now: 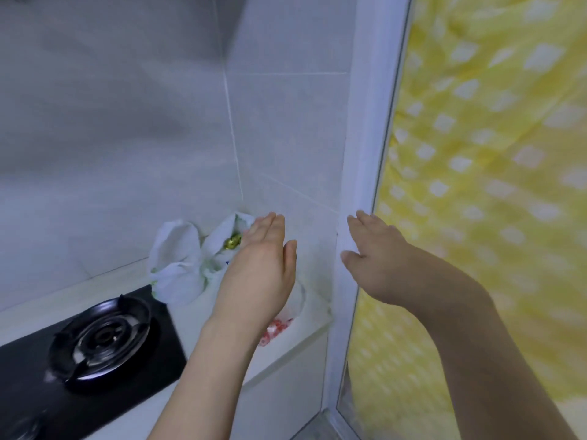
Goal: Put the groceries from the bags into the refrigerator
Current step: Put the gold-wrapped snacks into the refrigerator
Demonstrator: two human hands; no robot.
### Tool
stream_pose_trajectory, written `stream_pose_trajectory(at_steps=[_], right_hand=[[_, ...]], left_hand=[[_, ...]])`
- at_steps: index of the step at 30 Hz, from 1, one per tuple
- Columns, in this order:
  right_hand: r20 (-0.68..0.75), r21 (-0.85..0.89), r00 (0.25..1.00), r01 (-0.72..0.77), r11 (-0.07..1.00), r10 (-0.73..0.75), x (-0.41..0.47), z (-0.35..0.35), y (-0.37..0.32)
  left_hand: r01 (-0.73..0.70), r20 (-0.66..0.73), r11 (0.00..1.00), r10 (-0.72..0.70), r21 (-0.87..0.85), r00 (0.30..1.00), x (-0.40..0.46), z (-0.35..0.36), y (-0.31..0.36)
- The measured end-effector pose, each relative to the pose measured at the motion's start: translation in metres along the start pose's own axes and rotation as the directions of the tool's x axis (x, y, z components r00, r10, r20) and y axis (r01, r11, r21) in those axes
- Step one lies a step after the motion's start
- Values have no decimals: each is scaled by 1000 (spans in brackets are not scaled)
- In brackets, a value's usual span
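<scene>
Both hands were up in front of the white bags in the corner of the table. The left hand (260, 265) was flat and wide, fingers straight, holding nothing. It hung just in front of the white bags (187, 258). The right hand (374, 249) was wide too, fingers spread, holding nothing, near the white door frame (359, 185).

The bags sat against the tiled wall (279, 138), beside the black stove (95, 338). Something gold (233, 241) peeked out of one open bag. A packet with red and white bits (274, 328) lay under the left wrist.

The next step was most likely to reach in and take one thing out. It would go best to hold the soft bag open with one hand and lift with the other, so nothing tipped toward the stove.

The fridge was not in view. A yellow curtain (492, 185) hung on the right. No words could be read; the blue marks on a bag were too blurry.
</scene>
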State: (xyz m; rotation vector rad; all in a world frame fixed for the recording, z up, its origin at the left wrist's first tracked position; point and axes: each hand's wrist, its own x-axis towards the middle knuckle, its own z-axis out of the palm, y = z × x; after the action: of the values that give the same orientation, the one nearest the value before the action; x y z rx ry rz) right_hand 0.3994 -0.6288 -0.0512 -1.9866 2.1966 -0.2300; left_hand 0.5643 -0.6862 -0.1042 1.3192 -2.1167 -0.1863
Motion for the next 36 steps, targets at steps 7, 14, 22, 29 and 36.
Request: stream_pose_trajectory(at_steps=[7,14,22,29,36], right_hand=[[64,1,993,96,995,-96,49,13,-19],[82,24,978,190,981,-192,113,13,-18],[138,58,946,288,956,-294,189,31,-28],[198,111,928,299,948,-316,270,62,-48],[285,128,918,248,960,-275,350,96,-67]], left_hand=[[98,19,994,-99,48,995,17,-1,-33],[154,-4,980,-155,128,988,55,4,-51],[244,-11,954,-246,175,969,92,14,-87],[274,17,940,-283,202,959,140,27,-155],[322,68,934,-335,153,940,195,44,-235]])
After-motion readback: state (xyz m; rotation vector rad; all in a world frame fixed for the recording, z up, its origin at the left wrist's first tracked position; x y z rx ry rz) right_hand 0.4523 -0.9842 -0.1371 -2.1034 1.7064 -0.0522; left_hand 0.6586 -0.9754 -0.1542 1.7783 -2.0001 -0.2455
